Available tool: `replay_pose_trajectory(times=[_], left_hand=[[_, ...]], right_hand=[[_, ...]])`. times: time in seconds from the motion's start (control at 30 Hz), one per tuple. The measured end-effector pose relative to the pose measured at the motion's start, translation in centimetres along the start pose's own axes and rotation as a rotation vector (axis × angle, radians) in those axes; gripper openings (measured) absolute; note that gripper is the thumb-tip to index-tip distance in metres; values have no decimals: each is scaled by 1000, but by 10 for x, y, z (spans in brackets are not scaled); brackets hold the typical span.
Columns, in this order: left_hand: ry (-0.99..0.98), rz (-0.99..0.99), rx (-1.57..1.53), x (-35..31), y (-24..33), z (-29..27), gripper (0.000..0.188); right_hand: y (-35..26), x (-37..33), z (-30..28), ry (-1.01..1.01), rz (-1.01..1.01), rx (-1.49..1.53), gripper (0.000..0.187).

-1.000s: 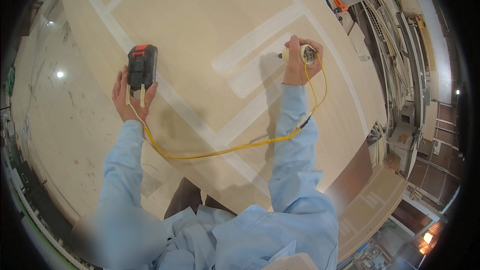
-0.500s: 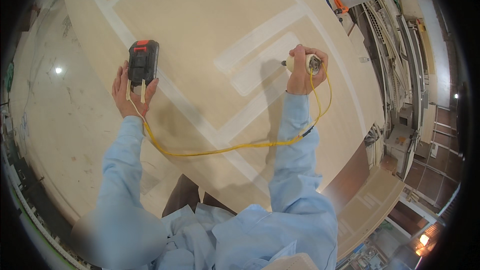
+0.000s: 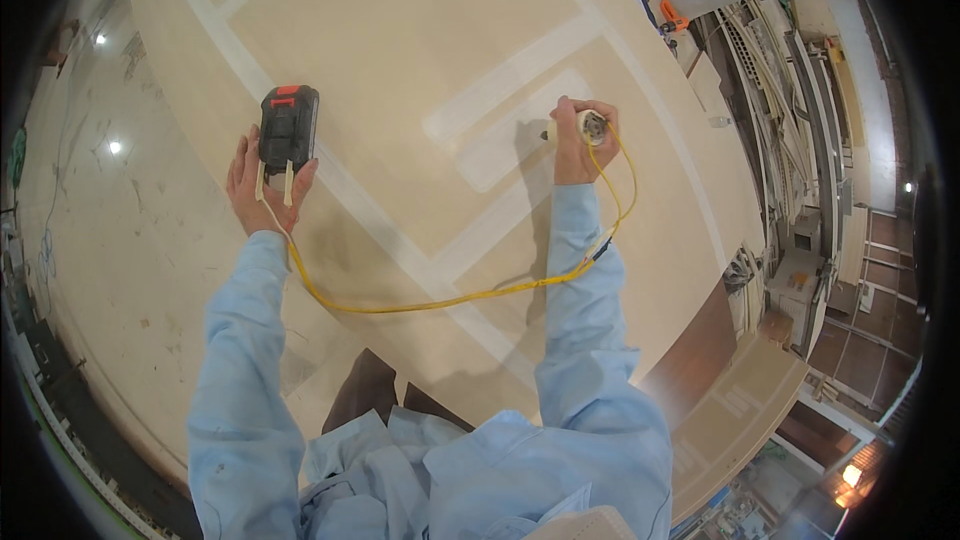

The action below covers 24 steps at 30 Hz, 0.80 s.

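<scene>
My left hand is closed round the lower end of a black battery pack with a red latch. Two pale strips, with wire leading from them, are fixed at its lower end. A yellow cable runs from there in a sagging curve to my right hand. That hand grips a small cream-coloured motor, its round back with the wires facing right and a short dark tip jutting left. Both hands are above a large tan board marked with pale bands; whether the motor touches it I cannot tell.
Pale floor lies beyond the board's left edge. An orange tool rests past its far right corner. Stacked panels and strips line the right side. Another banded tan board stands at lower right.
My right hand has shifted left over the board with the motor, and the cable's right end has followed. My left hand and the battery pack have hardly moved.
</scene>
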State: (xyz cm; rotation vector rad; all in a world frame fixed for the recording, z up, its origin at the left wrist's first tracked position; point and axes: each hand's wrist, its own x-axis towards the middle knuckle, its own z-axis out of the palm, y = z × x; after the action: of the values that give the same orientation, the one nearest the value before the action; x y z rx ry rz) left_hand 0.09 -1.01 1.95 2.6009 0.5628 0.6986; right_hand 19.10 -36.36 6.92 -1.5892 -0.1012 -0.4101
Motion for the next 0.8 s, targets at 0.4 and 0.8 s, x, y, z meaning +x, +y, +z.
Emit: replay_pose_trajectory(times=[0.4, 0.8], left_hand=[[-32, -41, 5, 0, 10, -7, 91], [-11, -122, -125, 1, 11, 2, 94]], right_hand=[[-14, 13, 20, 54, -77, 63, 23], [-22, -1, 13, 46, -47, -8, 20]])
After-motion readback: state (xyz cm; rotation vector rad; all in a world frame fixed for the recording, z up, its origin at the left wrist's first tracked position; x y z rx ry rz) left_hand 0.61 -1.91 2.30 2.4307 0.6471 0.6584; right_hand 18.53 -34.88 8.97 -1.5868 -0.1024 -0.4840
